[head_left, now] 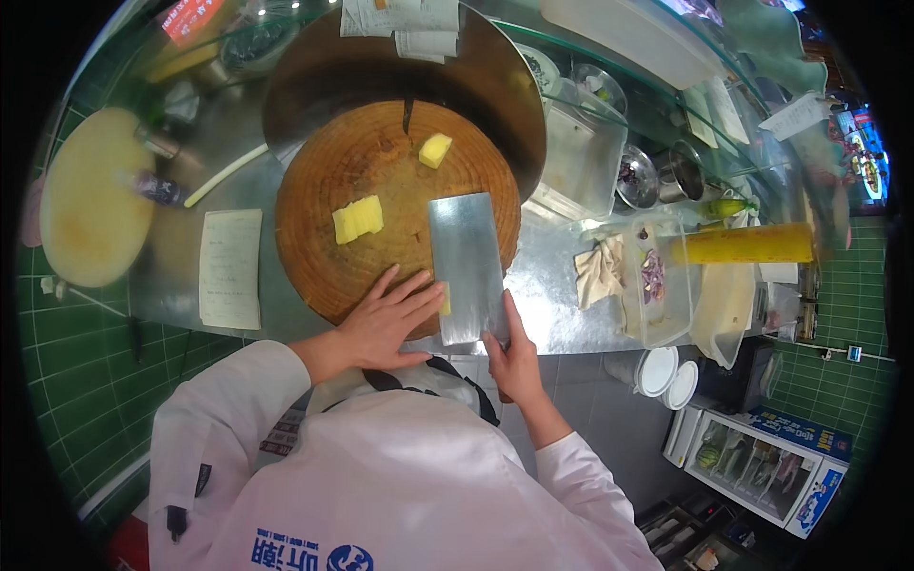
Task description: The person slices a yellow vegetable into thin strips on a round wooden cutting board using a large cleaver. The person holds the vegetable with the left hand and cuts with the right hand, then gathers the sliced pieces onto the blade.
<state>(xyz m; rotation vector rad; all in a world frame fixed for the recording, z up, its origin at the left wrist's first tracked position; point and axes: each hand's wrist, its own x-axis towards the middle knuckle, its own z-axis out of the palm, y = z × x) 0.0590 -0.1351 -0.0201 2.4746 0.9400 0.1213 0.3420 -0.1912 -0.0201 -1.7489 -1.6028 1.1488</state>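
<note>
A wide cleaver [466,262] lies flat over the right part of a round wooden chopping block [314,190]. My right hand [516,357] is closed on its handle at the near right edge. Fingers stretched out and slightly apart, my left hand [388,324] rests on the block's near edge, its fingertips close to the blade. A sliver of yellow food [446,299] shows between those fingertips and the cleaver; the blade may hide more of it. Farther back lie a sliced yellow stack [358,220] and a yellow chunk [435,150]. I cannot tell what food it is.
A curved metal guard [495,95] rises behind the block. Left of it are a notepad [230,269] and a pale oval board [95,195]. To the right stand a clear tub [674,319], a crumpled cloth [600,271] and metal bowls [638,176]. A glass shelf edge [600,57] runs overhead.
</note>
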